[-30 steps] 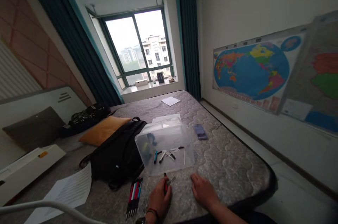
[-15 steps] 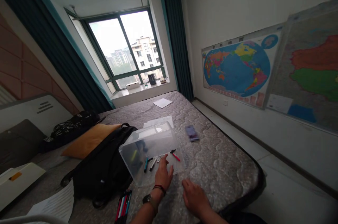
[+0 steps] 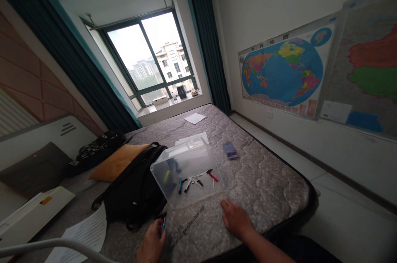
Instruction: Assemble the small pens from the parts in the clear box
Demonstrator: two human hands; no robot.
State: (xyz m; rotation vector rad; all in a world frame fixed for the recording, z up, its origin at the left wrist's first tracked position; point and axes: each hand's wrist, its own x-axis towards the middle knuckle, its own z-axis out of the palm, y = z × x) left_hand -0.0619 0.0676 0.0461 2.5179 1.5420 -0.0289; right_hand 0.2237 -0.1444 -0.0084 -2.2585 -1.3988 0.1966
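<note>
My left hand (image 3: pixel 151 241) is low in the view, beside the black bag, with its fingers closed round a bundle of pens (image 3: pixel 162 225). Dark, red and teal barrels show past the fingers; the palm hides the rest. My right hand (image 3: pixel 236 218) rests on the mattress near the box's front right corner, its fingers curled together with nothing visible in them. Between and beyond the hands stands a clear plastic box (image 3: pixel 172 204). Inside it lie several loose pens, among them a teal pen (image 3: pixel 180 186), a white pen (image 3: pixel 187 185) and a red pen (image 3: pixel 213 175).
A black bag (image 3: pixel 133 188) lies left of the box, by an orange cushion (image 3: pixel 119 161). Printed sheets (image 3: pixel 88 234) and a white case (image 3: pixel 37 211) are at the left. White paper (image 3: pixel 195 118) and a blurred purple item (image 3: pixel 230 150) lie on the mattress (image 3: pixel 266 184).
My left hand has pulled out of the box and moved left and nearer, onto the row of pens by the bag. The right hand stays on the mattress. The view has shifted slightly.
</note>
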